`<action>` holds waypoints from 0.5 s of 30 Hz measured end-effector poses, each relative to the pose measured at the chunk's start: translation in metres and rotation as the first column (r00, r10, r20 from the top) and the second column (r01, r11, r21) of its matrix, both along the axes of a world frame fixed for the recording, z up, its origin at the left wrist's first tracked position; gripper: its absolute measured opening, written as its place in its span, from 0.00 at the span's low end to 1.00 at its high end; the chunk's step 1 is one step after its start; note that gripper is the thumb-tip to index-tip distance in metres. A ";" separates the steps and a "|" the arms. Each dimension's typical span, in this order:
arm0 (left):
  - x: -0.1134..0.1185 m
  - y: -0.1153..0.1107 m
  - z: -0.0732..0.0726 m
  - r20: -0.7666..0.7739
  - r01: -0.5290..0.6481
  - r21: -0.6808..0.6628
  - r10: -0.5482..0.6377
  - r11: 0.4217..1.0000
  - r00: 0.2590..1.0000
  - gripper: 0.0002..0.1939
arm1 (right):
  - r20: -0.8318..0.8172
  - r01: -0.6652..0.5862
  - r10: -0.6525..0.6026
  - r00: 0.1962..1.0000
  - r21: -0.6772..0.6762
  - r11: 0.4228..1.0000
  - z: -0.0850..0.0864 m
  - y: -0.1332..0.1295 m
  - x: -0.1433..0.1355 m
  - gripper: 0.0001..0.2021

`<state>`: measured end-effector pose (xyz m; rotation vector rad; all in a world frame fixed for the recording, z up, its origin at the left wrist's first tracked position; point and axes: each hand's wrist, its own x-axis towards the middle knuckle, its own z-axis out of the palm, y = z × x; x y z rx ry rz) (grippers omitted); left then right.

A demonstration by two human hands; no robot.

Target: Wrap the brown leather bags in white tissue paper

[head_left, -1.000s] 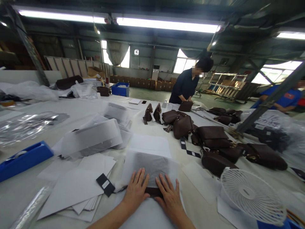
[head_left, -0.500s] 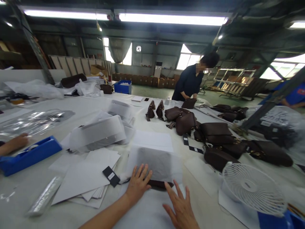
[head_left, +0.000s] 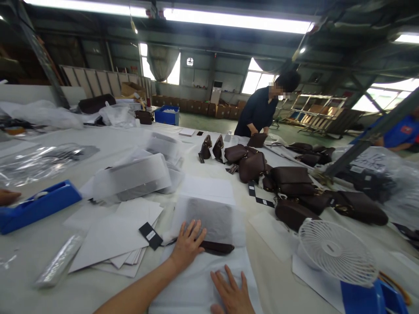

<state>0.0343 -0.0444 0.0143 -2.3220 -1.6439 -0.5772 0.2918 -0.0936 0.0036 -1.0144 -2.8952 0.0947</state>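
Note:
Spread fingers of my left hand (head_left: pixel 189 242) press on white tissue paper (head_left: pixel 240 226) that lies over a flat dark brown bag (head_left: pixel 218 248). The bag's near edge shows; the rest is covered but shows grey through the sheet. Lower right, my right hand (head_left: pixel 233 291) rests open, fingers apart, on the near part of the paper. A black tag (head_left: pixel 150 235) joined by a cord lies left of my left hand, over a stack of white sheets (head_left: pixel 108 237).
Several brown bags (head_left: pixel 291 181) lie right of centre; paper-wrapped ones (head_left: pixel 134 176) lie left. A white fan (head_left: pixel 337 250) stands at right, a blue tape dispenser (head_left: pixel 39 205) at left with another person's hand (head_left: pixel 8 197) beside it. Across the table a person (head_left: pixel 257 111) handles a brown bag.
My right hand has moved back toward me from the bag's edge onto the near paper. My left hand stays pressed on the covered bag. The other person's hand at left has drawn away.

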 end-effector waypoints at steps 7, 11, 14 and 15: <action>-0.001 0.003 0.003 0.029 0.020 -0.101 -0.017 0.995 0.999 0.34 | -0.147 0.074 -0.035 0.988 0.268 0.961 -0.013 0.000 -0.010 0.18; 0.000 0.003 0.020 0.066 0.071 -0.209 -0.059 0.975 0.996 0.34 | -0.267 0.045 0.049 0.963 0.335 0.941 0.007 0.006 -0.012 0.20; -0.002 0.006 0.042 0.102 0.149 -0.311 -0.123 0.939 0.987 0.32 | -0.359 0.084 0.038 0.933 0.320 0.944 0.033 0.020 -0.012 0.21; -0.003 0.008 0.051 0.116 0.170 -0.345 -0.138 0.923 0.984 0.31 | -0.373 0.088 0.035 0.927 0.308 0.947 0.042 0.026 -0.012 0.20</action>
